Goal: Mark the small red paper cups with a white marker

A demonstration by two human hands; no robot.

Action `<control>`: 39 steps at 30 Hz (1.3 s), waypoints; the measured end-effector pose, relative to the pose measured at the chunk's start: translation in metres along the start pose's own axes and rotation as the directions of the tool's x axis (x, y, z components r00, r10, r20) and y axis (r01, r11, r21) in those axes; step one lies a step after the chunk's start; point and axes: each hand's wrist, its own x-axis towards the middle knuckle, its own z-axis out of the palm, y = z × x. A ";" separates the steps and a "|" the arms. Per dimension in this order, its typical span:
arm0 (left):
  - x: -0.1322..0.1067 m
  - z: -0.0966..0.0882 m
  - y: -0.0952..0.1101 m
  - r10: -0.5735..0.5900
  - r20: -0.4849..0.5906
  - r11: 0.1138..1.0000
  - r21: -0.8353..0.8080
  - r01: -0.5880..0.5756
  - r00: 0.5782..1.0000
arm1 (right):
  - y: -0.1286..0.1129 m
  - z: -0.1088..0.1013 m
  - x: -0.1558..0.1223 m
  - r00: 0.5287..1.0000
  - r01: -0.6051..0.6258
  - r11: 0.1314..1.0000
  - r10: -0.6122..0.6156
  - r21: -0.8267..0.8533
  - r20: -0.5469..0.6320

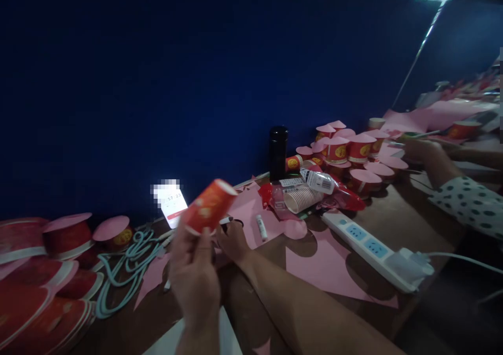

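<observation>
My left hand [194, 271] is raised above the table, fingers closed round a red paper cup [210, 205] that is tipped with its white rim pointing up and right. My right hand [232, 241] rests low on the table just behind it, fingers curled on a dark scissor handle [231, 222] lying on pink paper [249, 211]. A white glue stick [261, 227] lies a little to the right of that hand.
Red cups capped with pink paper discs [338, 148] crowd the back right and left edge [68, 234]. A black bottle [277, 153], stacked paper cups [302, 198], a white power strip [369, 247], a lit phone [173, 202] and teal cord [129, 263] lie about. Another person's hand [422, 150] in a dotted sleeve works at right.
</observation>
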 end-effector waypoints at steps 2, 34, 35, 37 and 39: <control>0.021 -0.032 -0.010 -0.147 -0.082 0.927 -0.359 0.108 0.986 | 0.000 0.001 0.000 0.991 -0.131 0.981 0.135 0.141 -0.016; 0.046 -0.075 -0.077 -0.502 0.192 0.478 -0.751 0.456 0.843 | -0.018 -0.022 -0.039 0.995 -0.038 0.983 0.054 0.178 -0.086; 0.045 -0.073 -0.076 -0.514 0.192 0.480 -0.744 0.466 0.836 | -0.013 -0.028 -0.040 0.997 -0.020 0.991 0.029 0.129 -0.067; 0.043 -0.070 -0.075 -0.529 0.203 0.478 -0.731 0.487 0.824 | -0.004 -0.038 -0.041 1.000 0.016 0.998 -0.016 0.059 -0.009; 0.042 -0.068 -0.072 -0.528 0.202 0.484 -0.726 0.488 0.825 | 0.003 -0.043 -0.040 0.998 0.062 0.998 -0.061 -0.012 0.029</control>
